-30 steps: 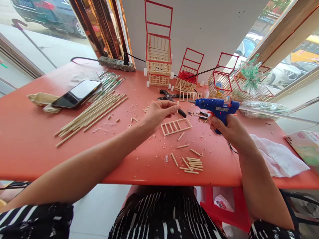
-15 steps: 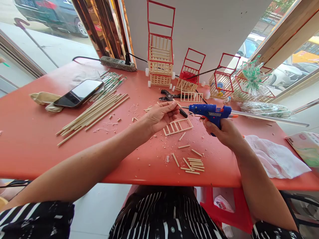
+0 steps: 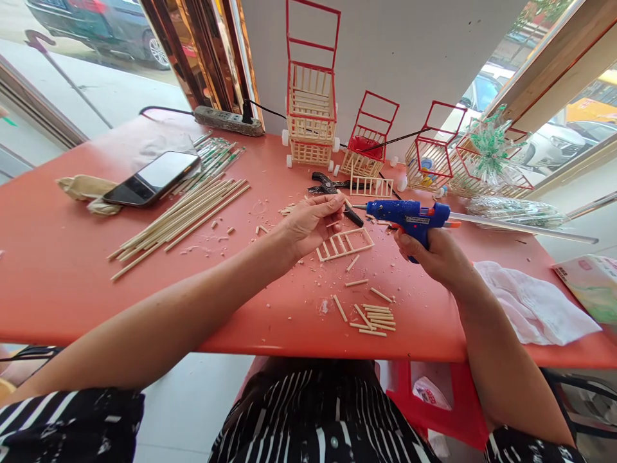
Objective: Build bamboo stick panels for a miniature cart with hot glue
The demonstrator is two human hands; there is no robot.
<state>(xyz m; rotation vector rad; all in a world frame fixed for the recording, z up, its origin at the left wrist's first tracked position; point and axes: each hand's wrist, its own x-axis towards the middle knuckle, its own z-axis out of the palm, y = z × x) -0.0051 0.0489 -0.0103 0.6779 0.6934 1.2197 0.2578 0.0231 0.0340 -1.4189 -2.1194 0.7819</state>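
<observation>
My right hand [image 3: 427, 251] grips a blue hot glue gun [image 3: 409, 215], its nozzle pointing left and a long clear glue stick [image 3: 520, 228] sticking out behind. Between thumb and forefinger of my left hand [image 3: 321, 222] is a short wooden stick [image 3: 346, 200], mostly covered by the fingers. The nozzle tip sits close beside that stick; whether they touch I cannot tell. Just below lies a small ladder-like wooden frame [image 3: 346, 245] on the red table [image 3: 270, 308]. Cut short sticks [image 3: 378, 315] are scattered nearer to me. Black-handled pliers [image 3: 328, 183] lie behind my left hand.
Long wooden sticks [image 3: 187, 215] and a phone [image 3: 153, 179] lie at left. Small wooden carts [image 3: 312, 106] with red frames line the back, near a power strip [image 3: 229, 121]. A second slatted frame [image 3: 371, 187] leans there. A white cloth [image 3: 533, 299] lies at right.
Both hands keep nearly the same places. The glue gun has shifted very slightly right, and the fingers of my left hand have curled a little around the stick.
</observation>
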